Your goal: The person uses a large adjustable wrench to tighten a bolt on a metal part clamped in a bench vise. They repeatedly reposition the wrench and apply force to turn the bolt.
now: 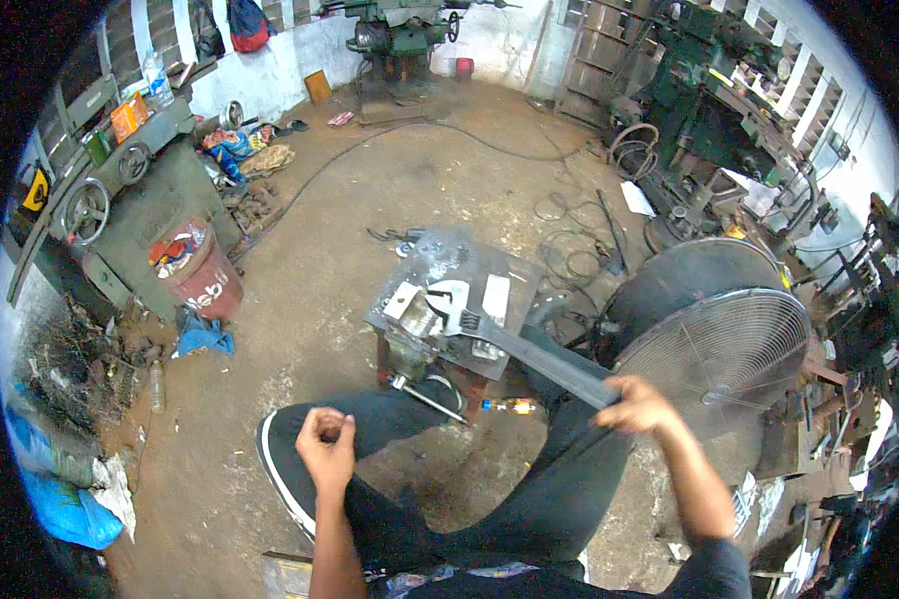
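Observation:
My right hand (641, 404) is wrapped round the handle end of a large grey adjustable wrench (544, 361). The wrench slants up and to the left, and its bright jaw lies over a low metal-topped work table (514, 272). Over my left thigh, my left hand (327, 444) is raised with its fingers curled in and the thumb against them; nothing shows in it. A vise (408, 349) with a long bar handle (428, 399) sits at the table's near side, partly hidden by the wrench. A white block (402, 299) and a pale flat piece (494, 297) lie beside the wrench jaw.
Right of the table stands a large round fan (714, 349). A small bottle (509, 405) lies on the floor between my legs. At left are a red bucket (205, 280) of rags and a green machine (155, 205). Cables (569, 250) run across the floor.

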A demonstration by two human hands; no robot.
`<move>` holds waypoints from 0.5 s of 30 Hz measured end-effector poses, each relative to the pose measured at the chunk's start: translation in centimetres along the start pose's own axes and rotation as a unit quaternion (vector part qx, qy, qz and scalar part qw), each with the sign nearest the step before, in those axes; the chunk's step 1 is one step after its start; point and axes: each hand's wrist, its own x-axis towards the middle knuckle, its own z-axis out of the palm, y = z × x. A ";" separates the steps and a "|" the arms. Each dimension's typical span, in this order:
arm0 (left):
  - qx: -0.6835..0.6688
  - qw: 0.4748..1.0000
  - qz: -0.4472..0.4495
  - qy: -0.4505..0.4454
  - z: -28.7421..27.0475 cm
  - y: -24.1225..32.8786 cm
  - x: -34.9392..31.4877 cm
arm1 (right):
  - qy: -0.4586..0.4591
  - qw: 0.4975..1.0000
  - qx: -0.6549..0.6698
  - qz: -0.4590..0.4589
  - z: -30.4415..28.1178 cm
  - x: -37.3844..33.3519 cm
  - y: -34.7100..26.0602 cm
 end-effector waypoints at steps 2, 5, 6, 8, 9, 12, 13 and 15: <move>-0.039 0.999 -0.021 -0.009 1.5 0.5 1.4 | 0.077 0.975 -0.179 -0.109 -4.3 2.8 -1.9; -0.093 0.993 -0.030 -0.068 2.9 0.3 2.7 | 0.076 0.989 0.001 -0.128 -10.2 6.4 -5.3; -0.061 0.995 -0.012 -0.080 3.0 -0.1 3.0 | 0.151 0.982 0.090 -0.070 -11.3 8.1 -6.5; -0.010 0.997 0.008 -0.081 2.6 -1.2 3.5 | 0.266 0.957 0.071 -0.094 -12.1 11.8 -8.4; -0.006 0.997 -0.016 -0.069 2.3 -1.9 3.8 | 0.317 0.935 0.124 -0.102 -11.6 14.5 -9.2; 0.036 0.997 -0.062 -0.041 1.1 -4.2 4.2 | 0.461 0.860 0.157 -0.154 -10.8 23.9 -12.2; -0.004 0.997 -0.068 -0.039 0.9 -4.8 4.1 | 0.515 0.843 0.078 -0.136 -10.6 27.6 -13.8; -0.016 0.985 -0.169 -0.015 0.7 -5.7 3.8 | 0.523 0.832 0.059 -0.175 -8.9 35.0 -18.1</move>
